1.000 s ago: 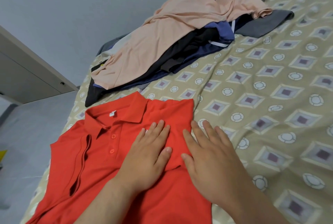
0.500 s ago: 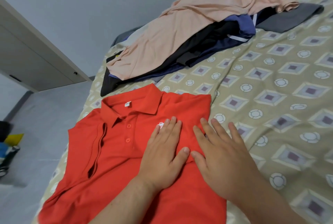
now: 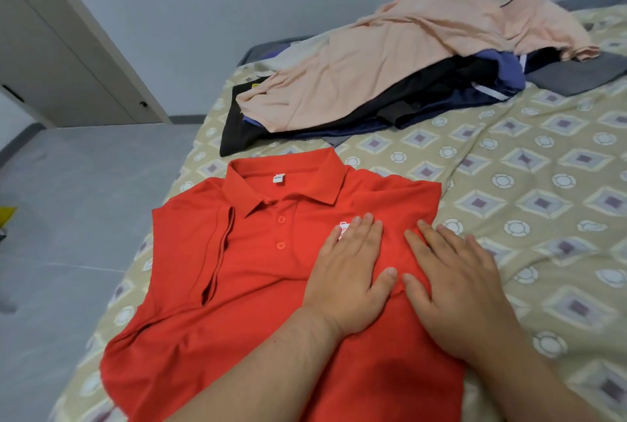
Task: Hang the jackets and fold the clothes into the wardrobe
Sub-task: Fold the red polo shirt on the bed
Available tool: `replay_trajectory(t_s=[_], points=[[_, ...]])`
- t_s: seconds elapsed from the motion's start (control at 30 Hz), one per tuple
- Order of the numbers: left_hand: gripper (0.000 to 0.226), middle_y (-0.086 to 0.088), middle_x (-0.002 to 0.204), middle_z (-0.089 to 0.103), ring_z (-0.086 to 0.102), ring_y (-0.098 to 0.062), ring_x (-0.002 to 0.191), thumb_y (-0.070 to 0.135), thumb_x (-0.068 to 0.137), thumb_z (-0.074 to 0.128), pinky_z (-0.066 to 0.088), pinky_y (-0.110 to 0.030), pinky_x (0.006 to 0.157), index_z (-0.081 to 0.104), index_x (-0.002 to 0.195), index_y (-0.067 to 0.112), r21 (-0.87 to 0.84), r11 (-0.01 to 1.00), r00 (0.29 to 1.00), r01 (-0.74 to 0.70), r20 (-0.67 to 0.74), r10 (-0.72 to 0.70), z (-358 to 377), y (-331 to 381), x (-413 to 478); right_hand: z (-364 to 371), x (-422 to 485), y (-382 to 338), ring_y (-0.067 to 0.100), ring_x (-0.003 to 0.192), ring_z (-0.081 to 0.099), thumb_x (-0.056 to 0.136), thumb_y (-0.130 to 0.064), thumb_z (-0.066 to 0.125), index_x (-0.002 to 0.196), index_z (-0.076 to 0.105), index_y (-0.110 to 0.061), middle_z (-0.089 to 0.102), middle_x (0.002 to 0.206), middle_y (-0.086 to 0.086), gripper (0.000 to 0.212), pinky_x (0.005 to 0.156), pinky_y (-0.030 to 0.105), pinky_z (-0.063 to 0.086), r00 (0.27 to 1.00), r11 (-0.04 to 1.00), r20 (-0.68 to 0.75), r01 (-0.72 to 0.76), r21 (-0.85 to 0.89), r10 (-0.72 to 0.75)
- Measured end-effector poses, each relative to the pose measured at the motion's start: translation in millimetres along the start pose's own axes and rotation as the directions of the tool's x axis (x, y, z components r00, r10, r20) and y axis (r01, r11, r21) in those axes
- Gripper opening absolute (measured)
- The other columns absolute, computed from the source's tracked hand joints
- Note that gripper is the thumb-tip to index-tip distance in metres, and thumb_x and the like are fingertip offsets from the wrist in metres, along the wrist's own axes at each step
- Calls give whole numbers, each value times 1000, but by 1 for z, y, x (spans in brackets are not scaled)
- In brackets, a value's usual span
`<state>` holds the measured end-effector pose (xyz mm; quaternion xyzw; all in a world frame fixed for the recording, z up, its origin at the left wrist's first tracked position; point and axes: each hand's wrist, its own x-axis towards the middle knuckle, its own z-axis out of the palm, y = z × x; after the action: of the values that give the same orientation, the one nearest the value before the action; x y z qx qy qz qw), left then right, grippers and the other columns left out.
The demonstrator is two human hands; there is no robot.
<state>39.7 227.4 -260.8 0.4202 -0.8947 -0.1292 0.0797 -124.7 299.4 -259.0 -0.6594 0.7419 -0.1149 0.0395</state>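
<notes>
A red polo shirt (image 3: 258,272) lies face up on the bed, collar pointing away from me, both sleeves folded in. My left hand (image 3: 349,272) presses flat on its chest, fingers straight, partly covering a small white logo. My right hand (image 3: 458,282) lies flat beside it on the shirt's right edge, fingers spread. Neither hand holds anything. Farther back lies a pile of clothes (image 3: 390,82): a peach T-shirt on top, with black, navy and blue garments under it.
The bed (image 3: 543,184) has a beige sheet with a diamond and circle pattern. A grey garment (image 3: 573,74) lies at the pile's right end. Grey floor (image 3: 68,201) lies to the left, with a pale cupboard door (image 3: 68,65) and a yellow object (image 3: 6,214) at the far left.
The view has swung so the shirt and pile sit farther right in the frame. Both hands stay flat on the red shirt in much the same place.
</notes>
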Motion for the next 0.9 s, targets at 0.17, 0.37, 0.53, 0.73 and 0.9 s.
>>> replay_trajectory(t_s=[0.17, 0.37, 0.53, 0.73, 0.9], points=[[84, -3, 165, -2, -6, -14, 151, 62, 88, 18, -8, -35, 122, 5, 157, 16, 29, 999, 987, 25, 156, -29, -13, 3, 5, -11, -3, -4, 21, 144, 34, 88, -53, 27, 149, 41, -26, 36, 158, -2, 69, 120, 45, 20, 995, 999, 90, -37, -38, 40], [76, -2, 164, -9, -9, -14, 151, 53, 97, 30, -11, -28, 119, -1, 157, 17, 37, 999, 956, -16, 295, 5, -37, -10, -54, -28, -9, -21, 19, 153, 3, 97, -53, 15, 158, 10, -24, 5, 167, 1, 68, 123, 42, 1, 959, 990, 245, -133, -53, 142], [79, -4, 159, 26, 21, -14, 145, 57, 87, 29, -13, -20, 116, 26, 153, 15, 49, 998, 972, -26, 236, 13, -40, -49, -169, -27, -68, -56, 33, 152, 11, 84, -51, 2, 158, 13, -19, 11, 164, 18, 82, 122, 47, 5, 948, 980, 249, -176, -96, 195], [80, 6, 155, 33, 23, -7, 144, 61, 82, 25, -8, -16, 117, 38, 150, 21, -10, 989, 972, 146, 185, -142, -61, -75, -257, -47, -114, -78, 29, 153, 2, 97, -46, 17, 158, 15, -27, 0, 165, 15, 64, 123, 41, 1, 912, 975, 345, -216, -56, 222], [67, -15, 132, 58, 53, -33, 125, 53, 77, 55, 42, -46, 102, 61, 127, 9, -108, 834, 838, 541, -14, -545, -70, -84, -318, -66, -144, -102, 29, 146, 26, 91, -27, 56, 150, 37, -18, 21, 160, 17, 63, 120, 34, 23, 876, 897, 378, -393, 200, 300]])
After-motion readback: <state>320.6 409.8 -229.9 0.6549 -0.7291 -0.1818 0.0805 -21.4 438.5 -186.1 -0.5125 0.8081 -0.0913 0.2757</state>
